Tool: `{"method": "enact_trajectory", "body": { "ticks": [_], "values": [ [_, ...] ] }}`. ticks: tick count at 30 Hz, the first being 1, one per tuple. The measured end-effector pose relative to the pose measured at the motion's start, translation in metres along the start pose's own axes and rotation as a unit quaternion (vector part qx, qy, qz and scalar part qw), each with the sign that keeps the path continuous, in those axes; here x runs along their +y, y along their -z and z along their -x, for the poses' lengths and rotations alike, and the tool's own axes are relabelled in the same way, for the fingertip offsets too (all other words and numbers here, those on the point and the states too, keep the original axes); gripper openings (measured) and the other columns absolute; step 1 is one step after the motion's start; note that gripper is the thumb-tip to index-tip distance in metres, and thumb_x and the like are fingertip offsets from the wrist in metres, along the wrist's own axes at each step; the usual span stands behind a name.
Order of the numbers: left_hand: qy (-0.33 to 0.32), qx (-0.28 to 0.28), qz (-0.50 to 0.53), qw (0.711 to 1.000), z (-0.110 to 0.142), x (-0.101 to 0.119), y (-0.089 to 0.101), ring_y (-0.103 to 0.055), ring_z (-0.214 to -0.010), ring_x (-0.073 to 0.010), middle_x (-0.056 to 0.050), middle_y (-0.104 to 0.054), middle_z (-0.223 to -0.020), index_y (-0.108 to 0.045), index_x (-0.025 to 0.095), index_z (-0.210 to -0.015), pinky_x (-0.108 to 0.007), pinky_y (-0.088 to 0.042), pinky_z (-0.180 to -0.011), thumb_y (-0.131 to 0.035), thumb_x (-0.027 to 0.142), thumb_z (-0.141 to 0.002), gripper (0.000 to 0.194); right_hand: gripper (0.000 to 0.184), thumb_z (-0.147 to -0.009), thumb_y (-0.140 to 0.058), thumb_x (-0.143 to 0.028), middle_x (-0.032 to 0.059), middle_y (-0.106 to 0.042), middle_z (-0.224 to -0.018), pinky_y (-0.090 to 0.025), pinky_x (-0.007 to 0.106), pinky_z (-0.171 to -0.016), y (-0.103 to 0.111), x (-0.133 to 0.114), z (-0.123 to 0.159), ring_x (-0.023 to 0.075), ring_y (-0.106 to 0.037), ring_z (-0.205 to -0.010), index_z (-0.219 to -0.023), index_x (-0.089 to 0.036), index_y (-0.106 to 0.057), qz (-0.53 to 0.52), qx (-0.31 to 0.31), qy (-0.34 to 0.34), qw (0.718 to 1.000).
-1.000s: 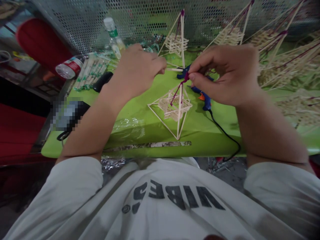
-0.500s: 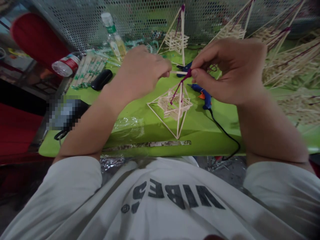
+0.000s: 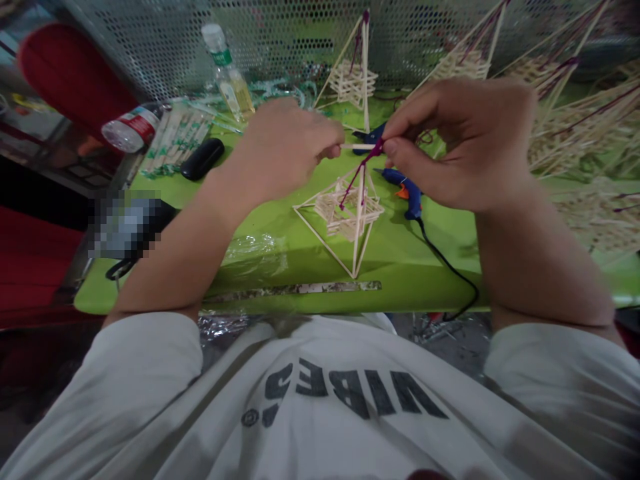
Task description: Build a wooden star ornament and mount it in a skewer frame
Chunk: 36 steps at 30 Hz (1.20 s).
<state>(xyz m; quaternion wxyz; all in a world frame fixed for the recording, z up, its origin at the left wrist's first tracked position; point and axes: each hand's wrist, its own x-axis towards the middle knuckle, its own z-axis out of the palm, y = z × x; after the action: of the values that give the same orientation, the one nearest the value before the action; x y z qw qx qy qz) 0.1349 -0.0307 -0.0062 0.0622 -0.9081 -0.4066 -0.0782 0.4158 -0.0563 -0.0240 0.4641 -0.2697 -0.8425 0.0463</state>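
Observation:
A pyramid-shaped frame of thin wooden sticks stands on the green table in front of me, with a stacked stick lattice inside it. A purple thread runs from the lattice up to the apex. My right hand is closed in a pinch on the thread at the apex. My left hand is closed on a short wooden stick that points toward the right hand's fingertips.
A blue glue gun with a black cord lies behind the frame. Finished stick pyramids stand at the back and right. Two bottles, stick packets, a black case and a ruler-like strip are on the table.
Both hands lifted slightly and came closer together at the apex. The stick in my left hand now reaches my right fingertips.

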Motion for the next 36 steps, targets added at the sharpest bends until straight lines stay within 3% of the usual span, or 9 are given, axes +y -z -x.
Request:
{"method": "enact_trajectory", "body": {
  "ticks": [3, 7, 15, 20, 25, 28, 33, 36],
  "values": [
    [-0.003, 0.006, -0.011, 1.000, 0.001, 0.001, 0.001, -0.089, -0.121, -0.0311, -0.006, -0.089, -0.107, -0.091, 0.023, -0.130, -0.051, -0.062, -0.120, -0.043, 0.007, -0.109, 0.055, 0.019, -0.113, -0.077, -0.045, -0.0020, -0.085, -0.095, -0.064, 0.035, -0.080, 0.002, -0.002, -0.001, 0.0164, -0.079, -0.083, -0.104, -0.029, -0.082, 0.009, -0.009, -0.001, 1.000],
    [-0.011, 0.010, -0.033, 0.999, 0.003, 0.002, 0.005, -0.089, -0.113, -0.0330, -0.008, -0.091, -0.109, -0.092, 0.020, -0.126, -0.052, -0.064, -0.116, -0.042, 0.011, -0.117, 0.052, 0.022, -0.113, -0.075, -0.049, -0.0018, -0.084, -0.094, -0.065, 0.037, -0.080, 0.005, -0.006, -0.003, 0.0171, -0.078, -0.083, -0.102, -0.030, -0.079, 0.032, -0.018, -0.002, 0.999],
    [-0.004, 0.002, -0.057, 0.998, 0.005, 0.006, 0.012, -0.089, -0.119, -0.0375, -0.010, -0.092, -0.115, -0.092, 0.019, -0.129, -0.056, -0.063, -0.119, -0.047, 0.011, -0.119, 0.047, 0.014, -0.116, -0.065, -0.041, -0.0030, -0.079, -0.103, -0.059, 0.036, -0.082, 0.008, 0.000, -0.003, 0.0154, -0.076, -0.088, -0.111, -0.031, -0.073, 0.105, -0.019, 0.074, 0.992],
    [-0.002, 0.004, -0.056, 0.998, 0.005, 0.009, 0.013, -0.088, -0.121, -0.0410, -0.011, -0.093, -0.117, -0.092, 0.018, -0.128, -0.060, -0.062, -0.120, -0.044, 0.012, -0.121, 0.049, 0.023, -0.121, -0.060, -0.049, -0.0005, -0.079, -0.108, -0.065, 0.043, -0.094, 0.010, 0.000, -0.002, 0.0209, -0.079, -0.102, -0.114, -0.034, -0.076, 0.134, -0.026, 0.061, 0.989],
    [0.003, -0.003, -0.044, 0.999, 0.003, 0.008, 0.012, -0.087, -0.124, -0.0408, -0.013, -0.091, -0.117, -0.091, 0.019, -0.133, -0.063, -0.059, -0.123, -0.040, 0.012, -0.117, 0.053, 0.029, -0.124, -0.055, -0.054, 0.0005, -0.079, -0.110, -0.067, 0.047, -0.100, 0.011, -0.001, -0.001, 0.0222, -0.078, -0.102, -0.116, -0.035, -0.076, 0.154, -0.029, 0.044, 0.987],
    [0.006, 0.000, -0.032, 0.999, 0.003, 0.006, 0.011, -0.085, -0.127, -0.0401, -0.014, -0.091, -0.120, -0.092, 0.026, -0.133, -0.065, -0.056, -0.124, -0.037, 0.018, -0.114, 0.059, 0.031, -0.125, -0.049, -0.051, 0.0002, -0.079, -0.111, -0.068, 0.046, -0.102, 0.011, -0.002, -0.001, 0.0211, -0.079, -0.102, -0.115, -0.034, -0.072, 0.158, -0.028, 0.050, 0.986],
    [-0.009, 0.015, 0.037, 0.999, 0.003, -0.002, 0.007, -0.081, -0.111, -0.0382, -0.015, -0.088, -0.110, -0.093, 0.029, -0.126, -0.066, -0.050, -0.118, -0.028, 0.031, -0.113, 0.066, 0.014, -0.118, -0.059, -0.039, 0.0005, -0.078, -0.109, -0.067, 0.044, -0.097, 0.010, -0.002, -0.002, 0.0218, -0.079, -0.102, -0.113, -0.033, -0.070, 0.158, -0.027, 0.067, 0.985],
    [-0.010, 0.019, 0.058, 0.998, 0.003, -0.005, 0.005, -0.080, -0.111, -0.0375, -0.014, -0.089, -0.114, -0.091, 0.026, -0.124, -0.065, -0.049, -0.119, -0.030, 0.027, -0.112, 0.062, 0.004, -0.111, -0.067, -0.031, 0.0002, -0.079, -0.108, -0.065, 0.043, -0.093, 0.010, -0.001, -0.002, 0.0218, -0.079, -0.099, -0.112, -0.032, -0.071, 0.150, -0.035, 0.060, 0.986]
  ]
}}
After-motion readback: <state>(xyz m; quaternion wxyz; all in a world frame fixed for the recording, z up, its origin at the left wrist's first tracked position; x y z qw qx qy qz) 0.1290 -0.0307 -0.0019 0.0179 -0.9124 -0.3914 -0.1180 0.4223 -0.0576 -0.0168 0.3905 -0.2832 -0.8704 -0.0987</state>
